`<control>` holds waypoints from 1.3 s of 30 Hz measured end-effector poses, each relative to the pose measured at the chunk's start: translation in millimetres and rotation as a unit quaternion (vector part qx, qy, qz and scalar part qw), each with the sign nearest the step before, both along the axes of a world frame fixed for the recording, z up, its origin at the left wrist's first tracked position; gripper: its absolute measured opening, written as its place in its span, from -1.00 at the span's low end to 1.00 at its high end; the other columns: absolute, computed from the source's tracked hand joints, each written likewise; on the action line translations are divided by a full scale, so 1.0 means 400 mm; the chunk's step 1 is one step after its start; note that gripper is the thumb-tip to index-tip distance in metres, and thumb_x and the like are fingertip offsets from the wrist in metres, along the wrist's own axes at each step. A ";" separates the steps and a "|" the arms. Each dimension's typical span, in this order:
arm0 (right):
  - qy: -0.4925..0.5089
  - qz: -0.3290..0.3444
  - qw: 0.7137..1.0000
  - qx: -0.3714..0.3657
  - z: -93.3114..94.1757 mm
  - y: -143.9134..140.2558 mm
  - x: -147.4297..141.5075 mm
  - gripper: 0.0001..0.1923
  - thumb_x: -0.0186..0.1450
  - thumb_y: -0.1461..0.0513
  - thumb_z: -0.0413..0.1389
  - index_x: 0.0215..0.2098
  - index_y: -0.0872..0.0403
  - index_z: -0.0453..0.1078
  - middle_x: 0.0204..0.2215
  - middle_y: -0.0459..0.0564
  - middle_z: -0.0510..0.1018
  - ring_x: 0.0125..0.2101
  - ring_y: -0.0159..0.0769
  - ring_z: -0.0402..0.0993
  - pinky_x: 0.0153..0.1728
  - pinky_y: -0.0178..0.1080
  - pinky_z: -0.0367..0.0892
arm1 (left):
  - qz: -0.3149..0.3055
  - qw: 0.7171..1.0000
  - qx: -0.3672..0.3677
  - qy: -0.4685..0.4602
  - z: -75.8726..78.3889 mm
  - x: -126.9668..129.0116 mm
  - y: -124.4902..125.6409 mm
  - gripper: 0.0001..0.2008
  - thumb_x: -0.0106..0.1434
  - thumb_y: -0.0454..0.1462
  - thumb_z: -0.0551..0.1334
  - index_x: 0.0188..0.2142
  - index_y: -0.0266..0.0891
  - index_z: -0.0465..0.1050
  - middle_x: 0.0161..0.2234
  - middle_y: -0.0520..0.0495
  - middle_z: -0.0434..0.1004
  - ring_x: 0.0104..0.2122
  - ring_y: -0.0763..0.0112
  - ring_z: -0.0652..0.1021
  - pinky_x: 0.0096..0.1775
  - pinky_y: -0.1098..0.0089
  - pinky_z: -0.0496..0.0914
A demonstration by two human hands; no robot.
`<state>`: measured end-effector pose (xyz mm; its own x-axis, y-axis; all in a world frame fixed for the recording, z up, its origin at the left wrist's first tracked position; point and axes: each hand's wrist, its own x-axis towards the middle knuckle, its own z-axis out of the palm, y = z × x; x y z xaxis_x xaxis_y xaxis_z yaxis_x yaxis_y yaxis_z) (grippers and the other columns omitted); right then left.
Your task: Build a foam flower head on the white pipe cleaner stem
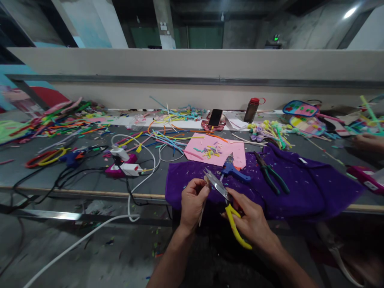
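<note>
Two things are gripped at the near edge of a purple cloth: the left hand pinches a thin pale strand between thumb and fingers, and the right hand holds yellow-handled scissors, blades slightly parted just beside the strand's upper end. The step looks like trimming; a cut would call for a steady pinch kept clear of the blades. A blue glue gun lies just beyond.

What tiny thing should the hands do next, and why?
Maybe a small, careful snip at the top of the pale strip, because the left hand pinches it and the right hand holds the scissors close beside that end.
</note>
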<state>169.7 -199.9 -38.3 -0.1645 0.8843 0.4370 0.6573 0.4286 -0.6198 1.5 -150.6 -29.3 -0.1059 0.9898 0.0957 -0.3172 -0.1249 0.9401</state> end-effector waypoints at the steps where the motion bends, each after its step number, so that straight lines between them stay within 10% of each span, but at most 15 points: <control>1: 0.002 0.001 1.000 0.000 -0.002 0.001 0.001 -0.45 0.15 0.16 0.15 0.10 0.03 0.19 -0.43 -0.07 0.39 -0.47 -0.35 0.33 -0.44 -0.32 0.29 | -0.002 1.000 0.000 0.003 -0.001 0.000 0.001 -0.88 -0.02 -0.31 0.30 -0.44 -0.25 0.40 -0.47 0.06 0.41 -0.45 0.53 0.39 -0.35 0.52 0.26; 23: 0.157 -0.007 0.977 -0.147 0.009 -0.015 0.022 -0.45 0.15 0.18 0.12 0.09 0.04 0.14 -0.30 -0.06 0.44 -0.33 -0.37 0.39 -0.25 -0.37 0.32 | -0.058 0.991 -0.078 -0.091 0.029 -0.014 0.010 -0.80 0.02 -0.27 0.31 -0.39 -0.30 0.34 -0.53 0.02 0.47 -0.66 0.68 0.28 -0.63 0.61 0.10; 39: 0.009 -0.006 0.999 -0.053 0.028 -0.025 -0.004 -0.43 0.11 0.17 0.16 0.08 0.02 0.19 -0.19 0.01 0.47 -0.25 -0.27 0.42 -0.23 -0.29 0.34 | -0.073 0.976 -0.120 -0.169 0.017 -0.015 0.014 -0.78 -0.07 -0.31 0.37 -0.49 -0.32 0.33 -0.63 0.11 0.33 -0.69 0.73 0.22 -0.64 0.64 0.06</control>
<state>168.1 -210.1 -27.2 -0.1462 0.9276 0.3438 0.6513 0.3518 -0.6723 -4.6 -145.0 -22.7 0.0519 0.9864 -0.1559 -0.6113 0.1549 0.7761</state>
